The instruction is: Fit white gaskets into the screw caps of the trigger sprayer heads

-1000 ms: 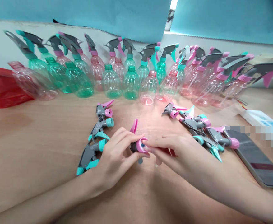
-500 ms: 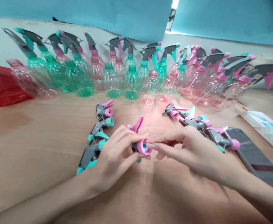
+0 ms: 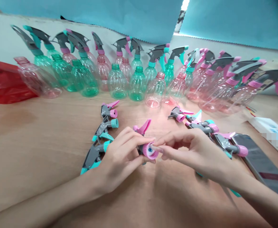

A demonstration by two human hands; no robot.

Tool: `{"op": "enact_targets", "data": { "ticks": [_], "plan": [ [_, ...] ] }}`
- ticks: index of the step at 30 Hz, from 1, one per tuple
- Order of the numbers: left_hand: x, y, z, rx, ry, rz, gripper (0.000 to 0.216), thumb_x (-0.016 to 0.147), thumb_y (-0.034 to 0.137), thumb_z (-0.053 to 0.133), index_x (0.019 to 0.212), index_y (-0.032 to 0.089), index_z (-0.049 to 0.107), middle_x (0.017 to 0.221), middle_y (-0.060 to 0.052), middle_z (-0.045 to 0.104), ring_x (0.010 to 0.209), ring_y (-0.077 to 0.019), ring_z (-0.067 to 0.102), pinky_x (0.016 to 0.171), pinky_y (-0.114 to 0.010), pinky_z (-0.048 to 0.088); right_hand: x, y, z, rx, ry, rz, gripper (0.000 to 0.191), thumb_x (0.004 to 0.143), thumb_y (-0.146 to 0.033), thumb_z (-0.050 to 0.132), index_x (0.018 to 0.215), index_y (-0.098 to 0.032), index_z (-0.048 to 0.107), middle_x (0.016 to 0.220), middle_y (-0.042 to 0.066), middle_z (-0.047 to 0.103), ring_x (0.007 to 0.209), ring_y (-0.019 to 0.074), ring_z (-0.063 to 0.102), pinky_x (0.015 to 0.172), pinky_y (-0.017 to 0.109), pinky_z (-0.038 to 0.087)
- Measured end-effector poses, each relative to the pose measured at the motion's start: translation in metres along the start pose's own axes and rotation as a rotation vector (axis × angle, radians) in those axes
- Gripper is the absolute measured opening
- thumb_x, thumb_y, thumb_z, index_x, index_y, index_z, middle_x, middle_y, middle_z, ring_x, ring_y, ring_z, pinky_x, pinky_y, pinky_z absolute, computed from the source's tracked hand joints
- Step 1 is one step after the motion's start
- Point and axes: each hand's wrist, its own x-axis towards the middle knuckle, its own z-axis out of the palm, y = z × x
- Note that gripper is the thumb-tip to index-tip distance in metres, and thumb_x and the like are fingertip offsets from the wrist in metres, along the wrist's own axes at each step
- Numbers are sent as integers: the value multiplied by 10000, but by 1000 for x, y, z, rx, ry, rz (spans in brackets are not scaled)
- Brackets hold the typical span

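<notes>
Got a gray-and-pink spray head (image 3: pixel 146 152) pinched in the left hand (image 3: pixel 120 155), over the table (image 3: pixel 58 129). Fingertips of the right hand (image 3: pixel 191 147) at its open collar (image 3: pixel 150 157), can't tell if gripping anything. Probably light, stiff, kinda slick plastic; best held by that collar, not the swingy trigger (image 3: pixel 144 127).

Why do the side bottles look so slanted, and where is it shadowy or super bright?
Head view: the pink bottle at far left slants, likely from lens stretch; head view: soft shadow darkens the table below the left hand and right hand; head view: white glare shows in the gap between blue sheets.
</notes>
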Motion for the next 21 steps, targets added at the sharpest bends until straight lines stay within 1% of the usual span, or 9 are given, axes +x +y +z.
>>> {"op": "enact_targets", "data": {
  "ticks": [3,5,9,12,15,18,21],
  "plan": [
    [0,0,1,-4,-34,-1,241,835,86,608,1055,179,584,861,-20,607,810,-156,508,716,-275,447,0,1,1,-64,-7,-5,121,816,-256,624,797,-211,734,871,8,751,735,150,673,603,253,507],
    [-1,0,3,-7,-52,5,231,842,87,591,1053,181,577,873,-25,610,815,-157,512,718,-278,454,0,1,2,-109,-20,-34,110,810,-248,627,770,-198,716,818,1,745,668,129,649,568,242,491],
    [-2,-1,4,3,-62,25,195,848,107,590,1034,163,573,861,-37,601,816,-163,509,712,-281,453,1,4,1,-171,-84,-119,114,836,-254,600,774,-182,663,791,-5,713,643,101,606,585,235,489],
    [-2,0,4,6,-85,31,171,836,99,610,997,150,579,849,-33,586,804,-156,495,707,-268,441,1,5,-1,-205,-100,-167,98,851,-234,581,778,-177,614,834,-2,692,664,90,590,578,221,480],
    [-2,1,4,-9,-112,22,189,830,85,616,1001,153,572,861,-28,580,812,-152,483,713,-259,433,1,6,-2,-242,-122,-202,55,858,-208,567,809,-184,571,867,-5,663,693,89,577,603,223,475],
    [-2,2,3,-21,-137,12,157,848,94,591,990,159,575,859,-30,575,819,-158,482,719,-263,433,0,6,-4,-323,-131,-240,25,861,-181,547,842,-196,546,836,-24,619,670,83,541,613,226,454],
    [-3,3,3,-36,-161,-5,149,854,97,581,987,163,572,873,-29,571,839,-159,485,727,-258,431,-2,5,-6,-419,-139,-254,23,860,-187,540,848,-204,532,832,-28,588,699,92,530,645,233,435]
  ]
}}
